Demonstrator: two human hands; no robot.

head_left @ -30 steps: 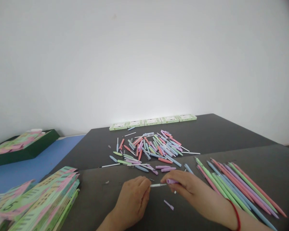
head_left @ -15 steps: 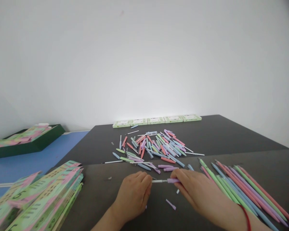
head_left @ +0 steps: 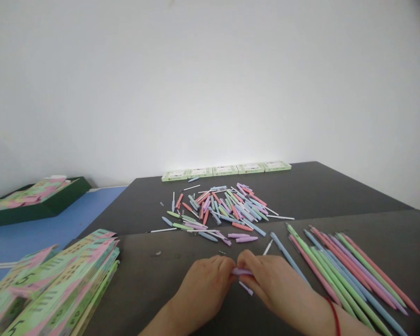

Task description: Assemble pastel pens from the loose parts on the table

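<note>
My left hand (head_left: 205, 291) and my right hand (head_left: 278, 284) meet low in the middle of the head view. A short purple pen part (head_left: 242, 271) lies between their closed fingertips, pinched by both hands. Its left end is hidden in my left fingers. Just below it a small purple piece (head_left: 246, 288) rests on the dark table (head_left: 140, 266). Beyond my hands spreads a pile of coloured pen parts and white refills (head_left: 227, 205). Two purple barrels (head_left: 247, 239) lie at the pile's near edge. A white refill (head_left: 268, 247) shows behind my right hand.
Long coloured pens (head_left: 357, 275) lie side by side at the right. Printed packages (head_left: 66, 280) are stacked at the left front. A green tray (head_left: 56, 205) with more packages stands on a blue surface (head_left: 87, 205). Flat green-and-white boxes (head_left: 226, 171) line the far edge.
My hands have come closer together. The white refill that showed between them is no longer visible there; only the purple part shows. The view has shifted slightly.
</note>
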